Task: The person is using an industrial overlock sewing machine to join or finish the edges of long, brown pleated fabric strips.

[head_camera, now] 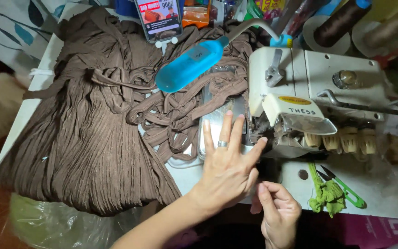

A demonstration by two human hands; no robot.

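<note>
While the left hand [226, 166] lies flat, fingers spread, on the machine's clear plate [217, 121] — brown straps [171, 115] just beyond — the right hand [279, 214] pinches loosely below, empty.

Two bare hands are in view: the left hand [226, 166], wearing one ring [222, 144], and the right hand [279, 214]. There is one cream-coloured sewing machine [318, 78]. One large heap of brown pleated fabric [84, 138] lies on the table, with a tangle of brown fabric strips [176, 110] too knotted to count. One blue plastic bottle [190, 64] lies on its side. One phone [158, 18] stands on a holder. Two large thread cones, one dark brown [339, 20] and one tan [392, 25]. One pair of green-handled thread snips [344, 186]. One scrap of green cloth [328, 196].
</note>
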